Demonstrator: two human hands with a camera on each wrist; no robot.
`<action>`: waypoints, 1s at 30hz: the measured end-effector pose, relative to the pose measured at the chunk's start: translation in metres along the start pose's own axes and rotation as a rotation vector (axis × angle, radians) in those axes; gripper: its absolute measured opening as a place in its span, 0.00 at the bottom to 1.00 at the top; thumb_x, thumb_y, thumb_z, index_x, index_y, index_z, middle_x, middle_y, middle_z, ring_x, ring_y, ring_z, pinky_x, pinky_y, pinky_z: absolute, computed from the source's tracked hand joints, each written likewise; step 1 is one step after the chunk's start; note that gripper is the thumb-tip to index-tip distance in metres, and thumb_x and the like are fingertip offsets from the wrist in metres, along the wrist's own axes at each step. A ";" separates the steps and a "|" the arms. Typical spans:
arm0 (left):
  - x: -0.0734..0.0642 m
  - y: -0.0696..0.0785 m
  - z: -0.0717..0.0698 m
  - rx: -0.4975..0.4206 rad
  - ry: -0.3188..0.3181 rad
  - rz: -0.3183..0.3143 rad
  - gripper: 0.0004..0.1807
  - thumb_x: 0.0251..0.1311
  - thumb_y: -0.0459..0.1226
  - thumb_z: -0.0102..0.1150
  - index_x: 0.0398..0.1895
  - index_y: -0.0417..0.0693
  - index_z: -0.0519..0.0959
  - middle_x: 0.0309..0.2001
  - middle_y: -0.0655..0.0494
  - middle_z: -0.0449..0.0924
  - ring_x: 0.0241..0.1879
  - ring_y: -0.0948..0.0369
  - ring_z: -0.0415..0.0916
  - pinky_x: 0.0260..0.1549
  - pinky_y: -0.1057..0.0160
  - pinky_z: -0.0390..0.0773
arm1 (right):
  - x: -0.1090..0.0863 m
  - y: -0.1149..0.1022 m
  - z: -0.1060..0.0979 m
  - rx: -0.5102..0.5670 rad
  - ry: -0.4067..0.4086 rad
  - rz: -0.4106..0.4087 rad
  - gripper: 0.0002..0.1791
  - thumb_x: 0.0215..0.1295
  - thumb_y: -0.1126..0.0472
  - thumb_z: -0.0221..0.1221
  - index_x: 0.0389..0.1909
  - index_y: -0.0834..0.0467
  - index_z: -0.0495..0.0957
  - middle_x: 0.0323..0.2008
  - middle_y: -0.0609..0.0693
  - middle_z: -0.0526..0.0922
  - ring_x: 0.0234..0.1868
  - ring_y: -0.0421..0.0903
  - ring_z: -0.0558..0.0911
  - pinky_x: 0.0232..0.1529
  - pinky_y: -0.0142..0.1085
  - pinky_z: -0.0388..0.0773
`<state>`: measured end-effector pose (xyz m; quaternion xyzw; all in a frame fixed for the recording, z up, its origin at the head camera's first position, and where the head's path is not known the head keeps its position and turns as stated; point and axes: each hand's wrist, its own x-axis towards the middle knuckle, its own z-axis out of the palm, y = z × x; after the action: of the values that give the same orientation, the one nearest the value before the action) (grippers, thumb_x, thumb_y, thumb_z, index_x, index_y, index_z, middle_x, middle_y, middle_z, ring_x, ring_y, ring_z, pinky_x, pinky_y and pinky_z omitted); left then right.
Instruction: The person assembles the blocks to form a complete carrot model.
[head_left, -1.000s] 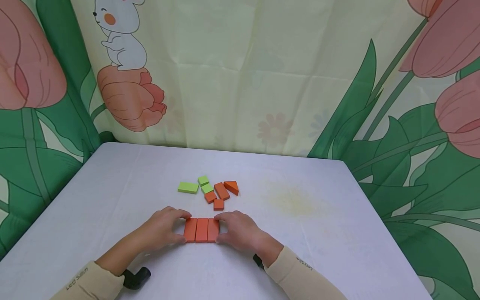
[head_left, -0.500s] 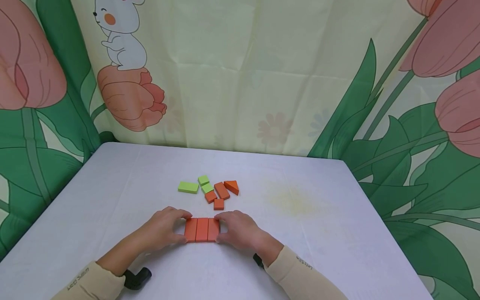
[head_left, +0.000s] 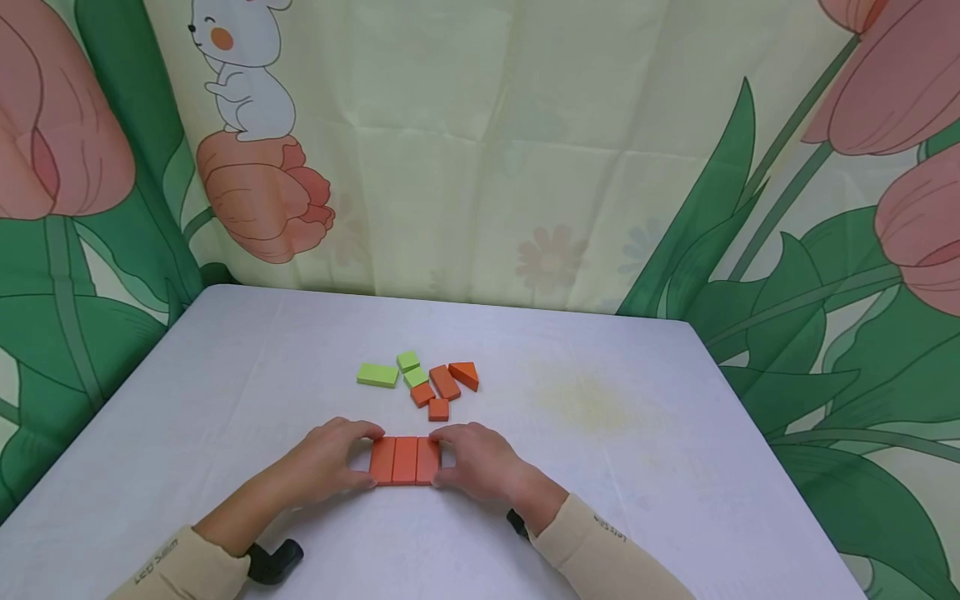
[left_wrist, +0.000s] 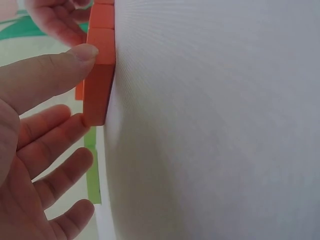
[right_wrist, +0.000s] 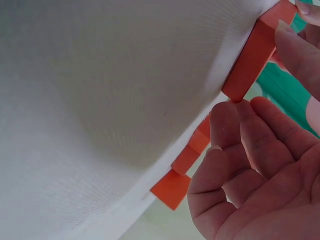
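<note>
White table (head_left: pixel 637 500) is seen | three red blocks (head_left: pixel 405 461) in a row are pinched, left end by the left hand (head_left: pixel 330 460), right end by the right hand (head_left: pixel 482 462) | both sleeves (head_left: pixel 183 568) are cut off nearest | green blocks (head_left: pixel 377 375) and orange blocks (head_left: pixel 445 382) are seen just past, far side

I see a wide way for a hand across the table (head_left: pixel 660 467) on the right. The middle is blocked: the left hand (head_left: pixel 330 458) and right hand (head_left: pixel 480 462) pinch both ends of the brick row (head_left: pixel 405 461), with only a narrow strip between it and the loose blocks (head_left: pixel 422 394) beyond.
</note>
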<state>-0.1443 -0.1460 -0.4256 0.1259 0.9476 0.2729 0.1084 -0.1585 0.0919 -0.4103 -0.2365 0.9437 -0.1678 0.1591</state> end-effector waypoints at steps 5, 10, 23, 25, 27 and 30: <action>0.000 0.000 0.000 -0.001 -0.007 -0.002 0.34 0.45 0.39 0.81 0.59 0.49 0.79 0.53 0.58 0.79 0.56 0.54 0.73 0.54 0.49 0.76 | 0.000 0.000 -0.001 -0.010 -0.005 -0.003 0.31 0.59 0.52 0.72 0.63 0.53 0.77 0.56 0.44 0.81 0.60 0.46 0.76 0.59 0.42 0.74; 0.000 0.000 -0.001 -0.005 -0.009 0.014 0.35 0.45 0.39 0.81 0.60 0.49 0.78 0.54 0.58 0.79 0.57 0.53 0.72 0.55 0.48 0.75 | 0.000 -0.001 -0.001 -0.027 -0.003 -0.004 0.31 0.59 0.51 0.72 0.63 0.54 0.77 0.56 0.44 0.81 0.60 0.46 0.76 0.59 0.42 0.74; 0.002 0.000 -0.005 0.015 -0.052 0.046 0.37 0.46 0.41 0.80 0.63 0.49 0.77 0.55 0.58 0.78 0.58 0.52 0.71 0.56 0.47 0.74 | 0.001 0.001 0.000 -0.046 -0.002 -0.011 0.31 0.60 0.52 0.72 0.63 0.54 0.77 0.57 0.45 0.81 0.62 0.47 0.76 0.60 0.44 0.74; 0.004 0.000 -0.007 0.017 -0.057 0.051 0.38 0.46 0.42 0.80 0.63 0.49 0.76 0.56 0.58 0.78 0.58 0.52 0.71 0.56 0.47 0.75 | 0.001 0.001 0.000 -0.045 -0.003 -0.007 0.31 0.60 0.52 0.72 0.63 0.54 0.77 0.57 0.45 0.81 0.61 0.47 0.76 0.60 0.44 0.74; 0.006 0.000 -0.009 0.015 -0.046 0.061 0.37 0.48 0.43 0.79 0.64 0.48 0.76 0.57 0.56 0.77 0.59 0.51 0.70 0.56 0.46 0.75 | 0.001 0.000 0.001 -0.045 -0.003 -0.005 0.31 0.60 0.52 0.72 0.63 0.54 0.77 0.56 0.45 0.81 0.61 0.47 0.76 0.59 0.44 0.74; 0.012 0.002 -0.015 0.003 -0.016 0.059 0.35 0.52 0.43 0.76 0.64 0.48 0.75 0.59 0.51 0.76 0.61 0.47 0.69 0.56 0.44 0.74 | 0.001 0.000 0.001 -0.044 -0.003 0.000 0.31 0.59 0.52 0.72 0.63 0.54 0.77 0.56 0.45 0.81 0.61 0.47 0.76 0.59 0.44 0.74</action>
<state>-0.1597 -0.1483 -0.4143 0.1559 0.9430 0.2734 0.1078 -0.1590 0.0908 -0.4115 -0.2399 0.9470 -0.1467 0.1552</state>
